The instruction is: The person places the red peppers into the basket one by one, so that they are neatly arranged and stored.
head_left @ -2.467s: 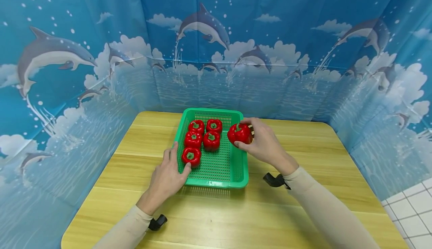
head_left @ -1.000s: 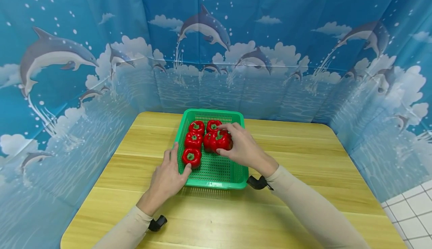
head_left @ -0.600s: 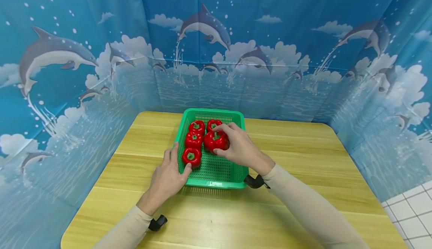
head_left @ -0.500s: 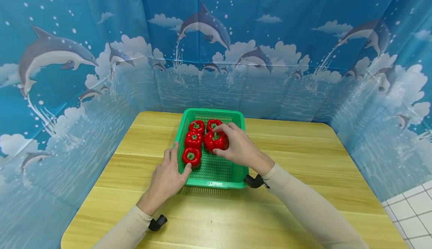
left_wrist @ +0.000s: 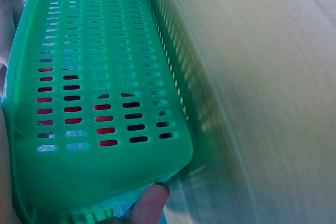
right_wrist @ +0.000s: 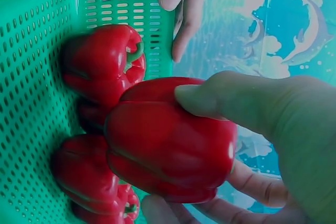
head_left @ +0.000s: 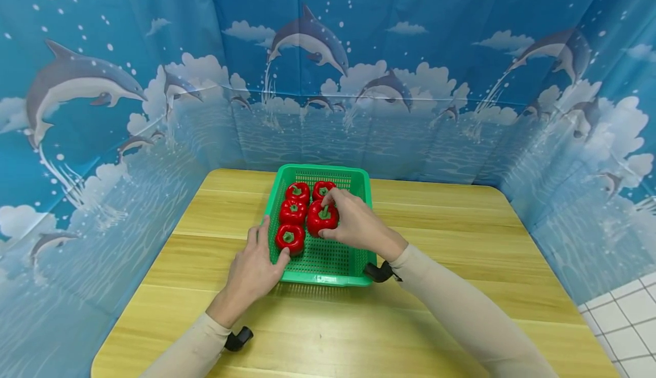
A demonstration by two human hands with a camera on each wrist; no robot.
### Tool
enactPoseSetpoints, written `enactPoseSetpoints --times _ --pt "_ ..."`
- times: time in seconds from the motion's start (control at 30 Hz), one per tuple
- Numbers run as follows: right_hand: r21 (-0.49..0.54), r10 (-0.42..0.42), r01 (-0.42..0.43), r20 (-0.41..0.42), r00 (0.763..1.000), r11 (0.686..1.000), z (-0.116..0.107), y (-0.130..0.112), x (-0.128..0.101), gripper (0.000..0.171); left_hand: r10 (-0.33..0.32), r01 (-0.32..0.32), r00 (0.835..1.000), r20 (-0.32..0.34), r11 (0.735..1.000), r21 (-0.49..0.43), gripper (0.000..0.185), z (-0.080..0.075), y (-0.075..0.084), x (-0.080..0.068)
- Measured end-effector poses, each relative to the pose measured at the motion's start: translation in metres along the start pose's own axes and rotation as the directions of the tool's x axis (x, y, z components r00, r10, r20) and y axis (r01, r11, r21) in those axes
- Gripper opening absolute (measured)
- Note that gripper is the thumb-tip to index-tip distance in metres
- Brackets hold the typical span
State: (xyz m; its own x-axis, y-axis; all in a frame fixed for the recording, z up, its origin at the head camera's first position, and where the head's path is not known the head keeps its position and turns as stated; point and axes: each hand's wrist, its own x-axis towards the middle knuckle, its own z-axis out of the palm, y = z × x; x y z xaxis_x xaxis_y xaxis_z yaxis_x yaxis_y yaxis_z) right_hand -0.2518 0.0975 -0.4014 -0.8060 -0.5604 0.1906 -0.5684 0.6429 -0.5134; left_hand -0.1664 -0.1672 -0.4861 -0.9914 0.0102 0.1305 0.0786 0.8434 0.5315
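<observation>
In the head view, my right hand holds a red bell pepper between thumb and fingers, above the right part of a green plastic basket. The right wrist view has this held pepper close up, on its side, overlapping the peppers behind it. My left hand grips the basket's near left corner, thumb over the rim and fingers along the outer wall. Red peppers stand in a left column: a far one, a middle one and a near one. Another pepper sits behind the held one.
A wooden table carries the basket. A blue curtain printed with dolphins surrounds its back and sides. Black wrist mounts sit on both arms, the right mount close to the basket's near right corner.
My right hand has carried its pepper left from the basket's right rim to the middle. The pepper seen there earlier is now hidden behind the held one. The left hand has stayed in place.
</observation>
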Motion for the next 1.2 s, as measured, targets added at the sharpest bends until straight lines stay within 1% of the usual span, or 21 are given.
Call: enactPoseSetpoints --times 0.17,0.37,0.57,0.93,1.1,1.2 --pt "0.013 0.023 -0.024 0.058 0.998 1.0 0.002 0.0 0.004 0.054 -0.004 0.003 1.0 0.006 1.0 0.002 0.1 -0.001 0.001 0.0" --pt "0.0 0.04 -0.04 0.118 0.992 0.999 0.007 0.002 0.01 0.055 -0.01 0.01 1.0 0.011 1.0 -0.004 0.1 -0.001 0.001 -0.001" --pt "-0.027 0.081 -0.077 0.175 0.981 0.997 0.012 0.003 0.016 0.055 -0.009 0.009 1.0 0.01 1.0 -0.009 0.1 -0.001 0.001 -0.001" --pt "-0.083 0.133 -0.116 0.234 0.963 0.99 0.02 0.006 0.021 0.054 -0.008 0.008 1.0 0.009 1.0 -0.005 0.1 -0.001 0.001 -0.001" --pt "-0.084 0.153 -0.136 0.259 0.953 0.987 0.023 0.009 0.024 0.052 -0.007 0.007 1.0 0.007 1.0 -0.007 0.1 -0.001 0.001 0.0" --pt "-0.076 0.149 -0.133 0.272 0.951 0.988 0.024 0.012 0.025 0.05 -0.005 0.005 1.0 0.007 1.0 -0.008 0.1 -0.001 0.001 0.0"
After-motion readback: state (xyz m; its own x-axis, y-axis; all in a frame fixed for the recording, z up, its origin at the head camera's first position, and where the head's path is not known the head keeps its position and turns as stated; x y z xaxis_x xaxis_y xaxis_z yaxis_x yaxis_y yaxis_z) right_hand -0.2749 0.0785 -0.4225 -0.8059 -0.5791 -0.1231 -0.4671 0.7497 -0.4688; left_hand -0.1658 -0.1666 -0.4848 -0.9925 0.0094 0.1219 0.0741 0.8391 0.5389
